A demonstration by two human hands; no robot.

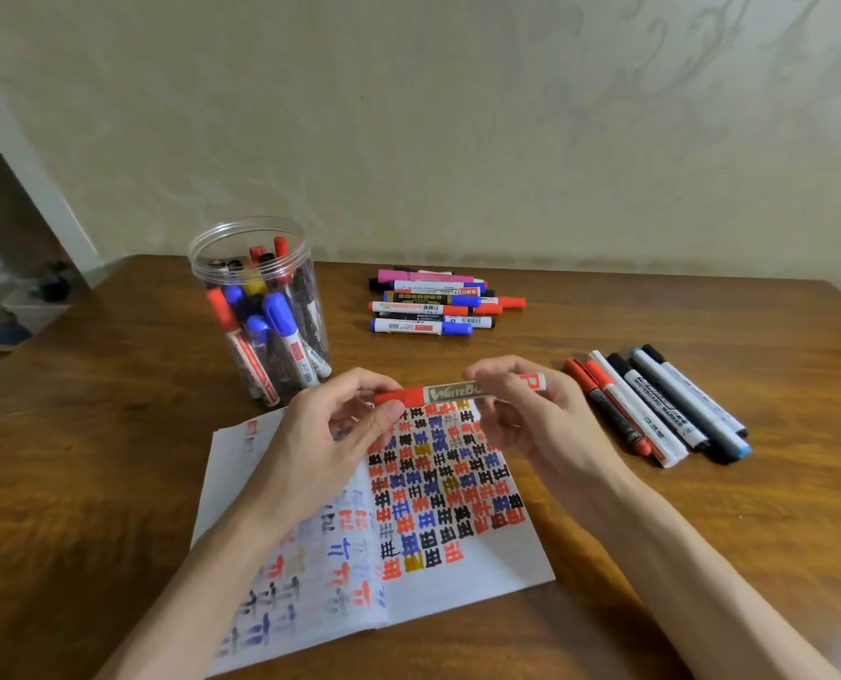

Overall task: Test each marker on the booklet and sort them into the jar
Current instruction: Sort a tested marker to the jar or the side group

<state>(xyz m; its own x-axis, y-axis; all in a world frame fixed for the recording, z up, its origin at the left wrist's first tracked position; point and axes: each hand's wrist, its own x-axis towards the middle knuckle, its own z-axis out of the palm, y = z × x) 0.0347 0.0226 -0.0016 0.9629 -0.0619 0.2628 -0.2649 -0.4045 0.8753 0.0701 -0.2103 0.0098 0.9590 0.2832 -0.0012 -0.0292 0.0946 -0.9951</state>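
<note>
- Above the open booklet [457,557], both hands hold a red marker [450,393] level.
- Left hand [332,434] pinches its red cap end.
- Right hand [526,409] fingers curl around the barrel.

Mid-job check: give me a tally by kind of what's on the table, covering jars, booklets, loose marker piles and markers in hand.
Jar: 1
Booklet: 1
Loose marker piles: 2, the far pile and the right pile
Red marker held by left hand and right hand: 1
Total: 5
</note>
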